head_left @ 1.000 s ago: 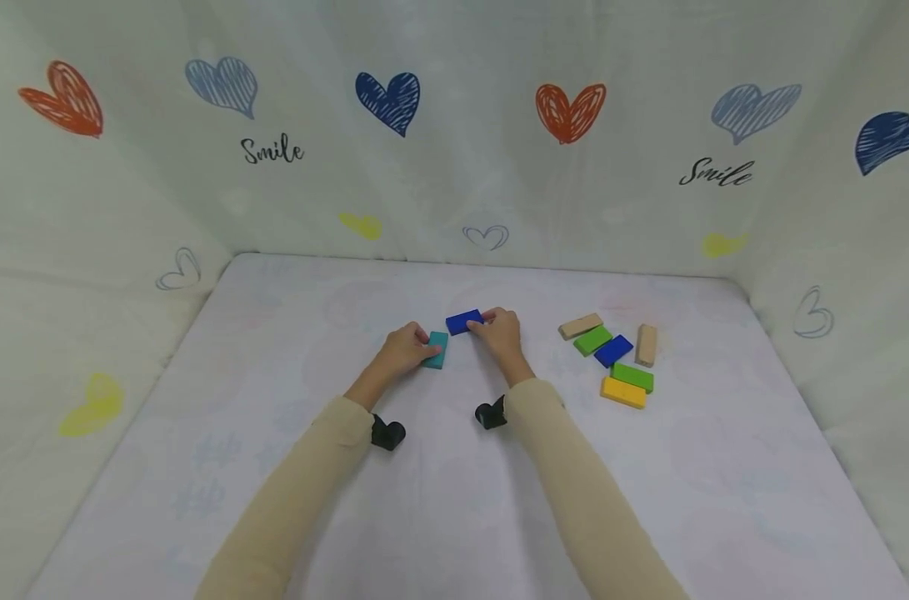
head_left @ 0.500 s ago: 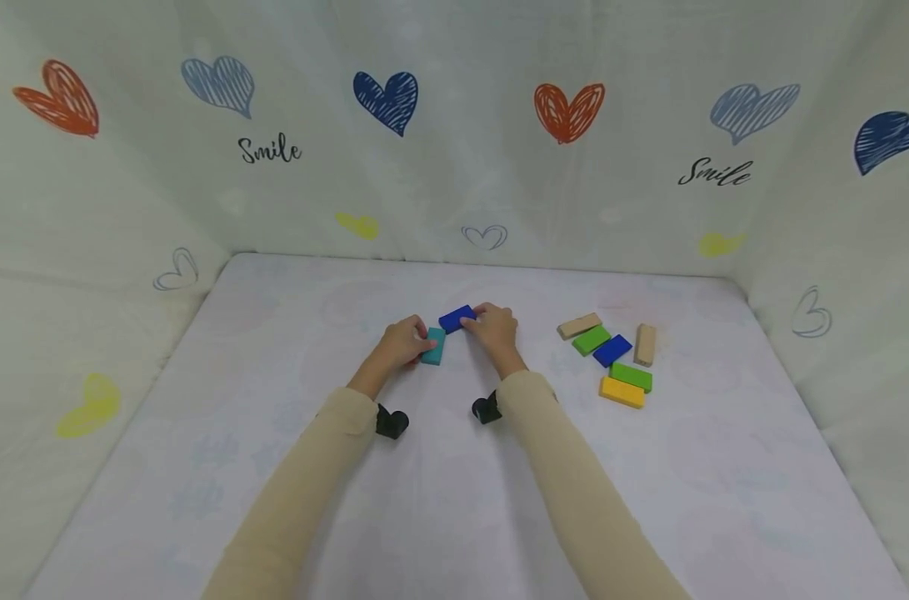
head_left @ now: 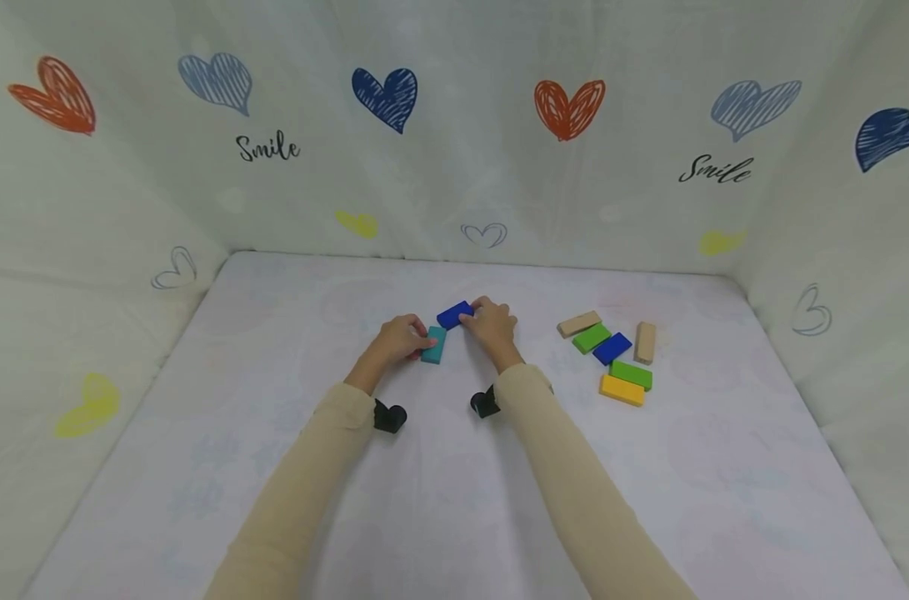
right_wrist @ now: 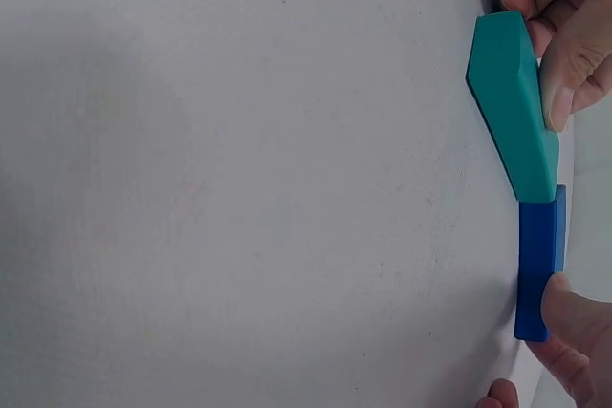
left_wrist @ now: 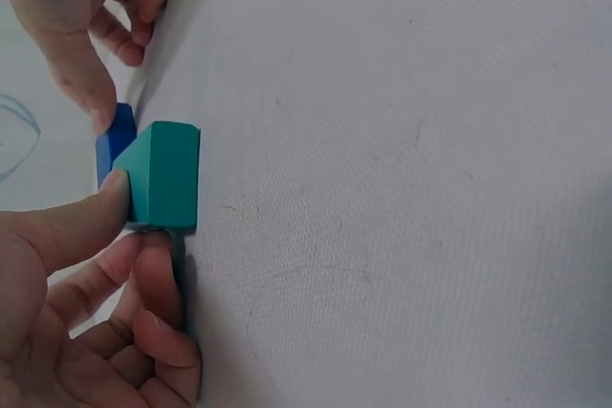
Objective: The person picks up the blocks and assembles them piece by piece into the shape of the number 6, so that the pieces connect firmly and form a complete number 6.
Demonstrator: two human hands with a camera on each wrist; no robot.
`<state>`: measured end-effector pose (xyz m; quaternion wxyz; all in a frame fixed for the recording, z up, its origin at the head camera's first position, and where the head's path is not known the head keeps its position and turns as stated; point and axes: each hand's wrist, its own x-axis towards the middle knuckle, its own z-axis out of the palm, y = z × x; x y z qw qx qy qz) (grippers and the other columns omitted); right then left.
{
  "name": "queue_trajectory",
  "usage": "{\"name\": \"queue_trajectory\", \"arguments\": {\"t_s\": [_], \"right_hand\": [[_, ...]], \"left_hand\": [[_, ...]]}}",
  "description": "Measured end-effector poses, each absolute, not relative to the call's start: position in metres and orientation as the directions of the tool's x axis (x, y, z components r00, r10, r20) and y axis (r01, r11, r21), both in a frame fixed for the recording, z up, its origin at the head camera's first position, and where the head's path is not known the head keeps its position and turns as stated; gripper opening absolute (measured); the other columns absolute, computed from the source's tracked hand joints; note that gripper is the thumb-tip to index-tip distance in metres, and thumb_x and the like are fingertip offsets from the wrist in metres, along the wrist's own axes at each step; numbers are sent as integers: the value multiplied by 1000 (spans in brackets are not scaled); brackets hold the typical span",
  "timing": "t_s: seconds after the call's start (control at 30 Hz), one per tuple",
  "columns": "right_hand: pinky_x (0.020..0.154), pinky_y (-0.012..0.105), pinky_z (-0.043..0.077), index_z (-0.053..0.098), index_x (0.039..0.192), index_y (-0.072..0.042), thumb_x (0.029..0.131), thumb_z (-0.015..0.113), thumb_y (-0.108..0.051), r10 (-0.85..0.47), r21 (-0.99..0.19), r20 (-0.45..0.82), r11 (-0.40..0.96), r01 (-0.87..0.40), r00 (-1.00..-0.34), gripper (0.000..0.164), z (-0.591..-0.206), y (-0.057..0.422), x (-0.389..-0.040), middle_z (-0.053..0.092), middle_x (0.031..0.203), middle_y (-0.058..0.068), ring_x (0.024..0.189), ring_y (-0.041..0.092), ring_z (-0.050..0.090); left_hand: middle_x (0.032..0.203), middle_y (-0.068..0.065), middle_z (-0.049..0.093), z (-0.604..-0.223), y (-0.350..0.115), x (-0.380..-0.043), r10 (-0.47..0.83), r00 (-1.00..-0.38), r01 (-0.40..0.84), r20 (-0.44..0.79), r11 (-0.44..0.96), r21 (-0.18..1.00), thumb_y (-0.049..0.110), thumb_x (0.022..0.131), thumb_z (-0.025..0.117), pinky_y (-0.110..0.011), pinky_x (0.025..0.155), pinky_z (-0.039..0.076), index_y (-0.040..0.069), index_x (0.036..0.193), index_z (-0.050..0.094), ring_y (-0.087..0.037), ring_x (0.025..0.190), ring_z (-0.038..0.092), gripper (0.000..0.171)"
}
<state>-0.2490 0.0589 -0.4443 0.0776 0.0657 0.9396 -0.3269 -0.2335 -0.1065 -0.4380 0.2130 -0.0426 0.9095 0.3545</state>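
Note:
A teal block (head_left: 435, 346) lies flat on the white cloth, and my left hand (head_left: 400, 340) pinches it with the thumb on top and fingers at its outer side. Just beyond it is a blue block (head_left: 452, 316), set at an angle. My right hand (head_left: 493, 327) pinches the blue block's right end, thumb (right_wrist: 566, 308) on the near side. In the right wrist view one end of the blue block meets the far end of the teal block (right_wrist: 512, 102). The left wrist view shows the teal block (left_wrist: 170, 177) partly covering the blue one (left_wrist: 117, 145).
To the right lie several loose blocks: a natural wood block (head_left: 578, 324), a green block (head_left: 592, 337), another blue block (head_left: 612, 348), an upright-lying wood block (head_left: 645, 342), a second green block (head_left: 631, 375) and a yellow block (head_left: 622, 390). A cloth wall (head_left: 439, 183) with hearts stands behind.
The blue block in my right hand has slid left and slightly away, turning a little, up to the teal block. My left hand and the teal block have shifted slightly away.

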Motion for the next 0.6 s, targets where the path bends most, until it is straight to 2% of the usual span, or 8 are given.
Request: {"name": "queue_trajectory", "arguments": {"t_s": [0.6], "right_hand": [[97,45,33,54,121,-8,91,58,-32,70,-631,-213,752,192,-975,39,-445,61,-251,54,118,18,114,36,41]], "left_hand": [[71,-3,58,-435,-103,-236,28,-891,-298,-454,718,629,26,87,65,-21,54,40,7,106,55,-11,60,52,29]]}}
